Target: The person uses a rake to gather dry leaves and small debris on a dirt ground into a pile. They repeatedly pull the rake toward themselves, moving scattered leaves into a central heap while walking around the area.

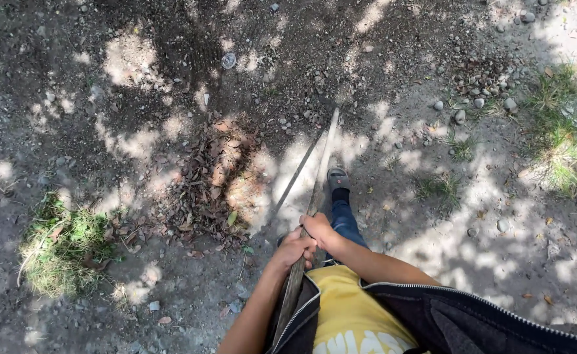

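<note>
Head view looks straight down at a long wooden handle [314, 196], likely of a rake or broom, that runs from the person's waist toward twelve o'clock, its far end lying on the dirt ground [137, 85] near a pile of dry brown leaves [216, 177]; the working head itself is not clearly visible. Both hands grip the near end of the shaft: the left hand [293, 249] sits lower, at about seven o'clock of the right hand [318, 228], and the two are touching. The fingers of each hand are curled and pressed together around the wood, wrapped tight rather than spread. The handle looks stiff, slim and fairly light, rough enough not to slip, and it should not bend much under a pull. Holding it near the top gives reach; a hand lower on the shaft would probably give more control. A sandalled foot [338, 178] stands just right of the shaft. Tufts of grass [62, 246] lie at eight o'clock, small stones [475, 98] at two o'clock.
</note>
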